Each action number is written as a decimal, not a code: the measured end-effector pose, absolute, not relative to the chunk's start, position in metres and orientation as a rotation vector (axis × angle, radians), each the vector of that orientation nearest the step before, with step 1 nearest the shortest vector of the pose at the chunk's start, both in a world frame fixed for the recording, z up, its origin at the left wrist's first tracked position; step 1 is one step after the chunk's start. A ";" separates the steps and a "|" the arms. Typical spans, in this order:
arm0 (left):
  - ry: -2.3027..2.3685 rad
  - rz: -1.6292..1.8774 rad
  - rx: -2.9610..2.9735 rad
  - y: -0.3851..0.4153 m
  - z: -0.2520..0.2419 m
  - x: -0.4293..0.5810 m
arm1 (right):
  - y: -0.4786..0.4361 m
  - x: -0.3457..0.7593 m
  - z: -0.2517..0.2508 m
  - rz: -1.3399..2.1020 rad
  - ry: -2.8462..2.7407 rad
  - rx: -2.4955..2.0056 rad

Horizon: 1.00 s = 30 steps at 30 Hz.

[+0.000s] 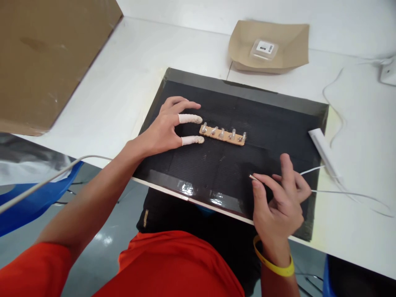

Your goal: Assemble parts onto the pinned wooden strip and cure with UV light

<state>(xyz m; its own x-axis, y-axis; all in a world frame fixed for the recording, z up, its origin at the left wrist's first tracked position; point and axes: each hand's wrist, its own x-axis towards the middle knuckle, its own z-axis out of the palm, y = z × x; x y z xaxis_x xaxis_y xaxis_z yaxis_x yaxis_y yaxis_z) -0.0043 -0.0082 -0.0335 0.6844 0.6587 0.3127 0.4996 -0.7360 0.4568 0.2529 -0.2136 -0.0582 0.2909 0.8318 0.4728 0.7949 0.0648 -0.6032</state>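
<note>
Head view, left fingers (189, 119) spread beside knobbly tan strip (227, 137), right fingers (267, 180) pinching slim piece (251, 177), ribbed black mat (198, 169).

Nothing is legible; the white label (266, 46) on the clear box (261, 56) carries dark marks too small to read

Black with fine ribbing across the mat (213, 171), greyish along its tape border (222, 85). Tan on the narrow strip (227, 137), translucent on its small tubes (222, 133), pale on the slim piece (253, 177). White on the finger cots (189, 119) and bench (105, 74). Plain brown on the cardboard tray (291, 45) and cardboard panel (52, 57). Yellow on the wristband (278, 270), orange-red on the shirt (173, 268), blue on the chair (40, 206), grey on the floor (105, 239).
</note>
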 end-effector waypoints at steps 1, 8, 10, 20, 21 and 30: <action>0.912 0.638 2.568 -0.008 -0.031 -0.006 | -0.214 0.253 -0.058 0.053 -1.487 -1.708; 0.789 0.734 2.701 -0.005 -0.029 -0.005 | -0.214 0.253 -0.058 0.048 -1.498 -1.700; 0.816 0.710 2.713 -0.005 -0.030 -0.004 | -0.214 0.253 -0.058 0.049 -1.494 -1.701; 0.886 0.624 2.666 -0.005 -0.027 -0.009 | -0.214 0.253 -0.058 0.041 -1.484 -1.699; 0.885 0.638 2.668 -0.005 -0.027 -0.008 | -0.214 0.253 -0.058 0.042 -1.486 -1.697; 0.880 0.674 2.715 -0.007 -0.031 -0.004 | -0.214 0.253 -0.058 0.043 -1.486 -1.702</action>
